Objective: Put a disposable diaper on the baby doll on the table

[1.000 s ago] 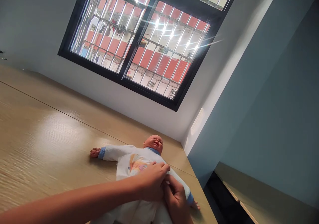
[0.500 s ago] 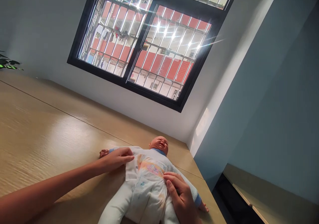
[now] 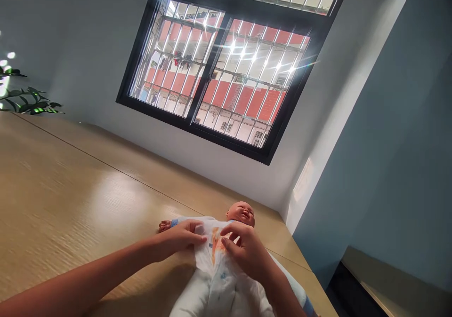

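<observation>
A baby doll (image 3: 240, 212) in white clothes with blue cuffs lies on its back on the wooden table, head away from me. Around its hips and belly is a white diaper (image 3: 224, 281) with an orange printed front. At the diaper's left side, my left hand (image 3: 185, 236) pinches its white side flap between thumb and fingers. My right hand (image 3: 247, 251) is over the orange front panel, fingers bent and apart from the thumb, with nothing visible in them. It hides part of the diaper and the doll's chest.
The wooden table (image 3: 70, 185) extends left, with a seam across it. Behind it is a wall with a barred, dark-framed window (image 3: 197, 129). Plant leaves (image 3: 31, 103) show at far left. A low wooden cabinet (image 3: 395, 279) stands at lower right beyond the table edge.
My right hand has moved from the diaper's right side up and left onto its front panel. My left hand stays at the left flap. The view has shifted slightly.
</observation>
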`<state>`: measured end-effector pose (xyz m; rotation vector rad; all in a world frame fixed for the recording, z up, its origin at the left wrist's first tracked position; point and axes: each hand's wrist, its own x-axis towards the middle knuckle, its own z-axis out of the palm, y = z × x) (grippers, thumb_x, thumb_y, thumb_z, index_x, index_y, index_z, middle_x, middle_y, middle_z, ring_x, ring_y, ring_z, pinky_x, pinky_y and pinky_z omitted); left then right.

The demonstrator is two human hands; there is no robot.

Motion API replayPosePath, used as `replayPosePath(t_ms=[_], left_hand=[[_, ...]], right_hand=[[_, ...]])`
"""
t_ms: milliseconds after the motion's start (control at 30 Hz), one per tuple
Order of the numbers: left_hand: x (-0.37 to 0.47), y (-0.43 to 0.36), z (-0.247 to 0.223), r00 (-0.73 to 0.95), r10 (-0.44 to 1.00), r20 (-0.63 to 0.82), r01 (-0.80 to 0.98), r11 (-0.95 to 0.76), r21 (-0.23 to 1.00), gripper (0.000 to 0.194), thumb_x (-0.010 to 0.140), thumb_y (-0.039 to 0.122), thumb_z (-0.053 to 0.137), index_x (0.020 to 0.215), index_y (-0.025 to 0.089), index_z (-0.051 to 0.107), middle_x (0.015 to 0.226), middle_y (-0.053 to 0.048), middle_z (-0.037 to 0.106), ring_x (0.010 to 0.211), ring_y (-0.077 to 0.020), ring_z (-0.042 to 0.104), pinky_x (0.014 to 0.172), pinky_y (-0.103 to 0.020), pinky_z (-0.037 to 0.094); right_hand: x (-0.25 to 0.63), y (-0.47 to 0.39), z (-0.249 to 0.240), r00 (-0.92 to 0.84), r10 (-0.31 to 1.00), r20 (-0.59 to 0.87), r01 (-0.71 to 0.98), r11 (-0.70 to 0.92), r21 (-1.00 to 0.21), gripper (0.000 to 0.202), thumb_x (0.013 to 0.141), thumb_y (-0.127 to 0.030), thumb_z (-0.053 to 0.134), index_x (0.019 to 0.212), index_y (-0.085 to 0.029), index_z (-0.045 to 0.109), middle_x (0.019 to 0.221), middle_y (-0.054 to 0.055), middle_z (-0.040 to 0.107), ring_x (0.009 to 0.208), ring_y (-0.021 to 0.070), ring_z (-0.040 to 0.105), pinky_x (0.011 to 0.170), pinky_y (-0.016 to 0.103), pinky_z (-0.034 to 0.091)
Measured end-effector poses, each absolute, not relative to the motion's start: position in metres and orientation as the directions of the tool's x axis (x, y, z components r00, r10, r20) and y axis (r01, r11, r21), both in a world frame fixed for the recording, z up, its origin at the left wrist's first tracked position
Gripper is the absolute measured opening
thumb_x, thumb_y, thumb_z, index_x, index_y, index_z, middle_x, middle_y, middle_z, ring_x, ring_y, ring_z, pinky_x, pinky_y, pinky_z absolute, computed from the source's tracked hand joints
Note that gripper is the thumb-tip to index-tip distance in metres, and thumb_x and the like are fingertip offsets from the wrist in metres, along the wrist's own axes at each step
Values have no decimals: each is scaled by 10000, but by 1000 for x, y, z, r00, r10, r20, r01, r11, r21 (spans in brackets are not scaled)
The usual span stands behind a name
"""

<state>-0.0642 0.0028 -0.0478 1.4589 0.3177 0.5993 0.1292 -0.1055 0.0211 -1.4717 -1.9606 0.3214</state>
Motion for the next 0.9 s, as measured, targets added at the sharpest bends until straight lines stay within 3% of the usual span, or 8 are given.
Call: replayPosePath(t_ms=[67,167,267,433,533,733,900], left_hand=[[-63,0,-47,820,543,180,-251,60,966,400,749,426,786,999,143,656,910,-29,669,840,-165,600,806,-272,447],[-57,-3,-51,811,571,125,-243,136,960,480,761,528,770,1017,147,629,901,-28,664,772,-141,584,757,-268,450],[-54,-3,-59,805,587,83,-244,201,949,509,757,591,753,975,153,611,868,-27,661,743,-149,584,737,-287,464],[-61,-6,-56,871,483,91,-238,252,938,410,881,518,660,1047,143,670,958,-49,679,869,-180,614,822,-306,468],[-65,-12,-50,919,378,107,-192,195,962,330,854,430,725,1046,162,704,966,-32,657,845,-141,595,761,-242,441],[-58,-19,-54,898,438,50,-133,161,978,284,662,270,838,891,149,722,828,-10,643,736,-120,564,705,-222,418],[-54,-21,-59,890,453,48,-140,171,975,277,681,302,784,911,159,725,878,-24,675,812,-144,608,816,-260,462]], right_hand=[[125,-97,18,-157,921,355,746,346,-569,165,862,-239,578,896,-189,731,896,34,721,778,171,630,654,265,457],[124,-90,8,-141,928,344,722,335,-606,222,821,-238,625,1017,-192,720,982,44,713,769,163,632,665,266,472],[128,-89,1,-68,942,328,697,280,-660,342,780,-240,669,1117,-181,687,941,41,702,719,152,613,641,259,472],[132,-92,3,-135,962,239,648,268,-713,204,815,-277,648,986,-175,691,800,7,661,638,120,562,564,221,420],[130,-94,6,-139,962,236,649,269,-712,182,826,-283,637,957,-169,690,806,10,660,643,119,556,567,219,415],[131,-94,6,-160,950,266,641,306,-704,156,837,-272,615,921,-170,698,832,19,685,696,142,587,611,236,447],[137,-93,8,-182,949,256,652,312,-691,159,838,-270,606,931,-174,692,865,28,693,746,157,614,633,245,456]])
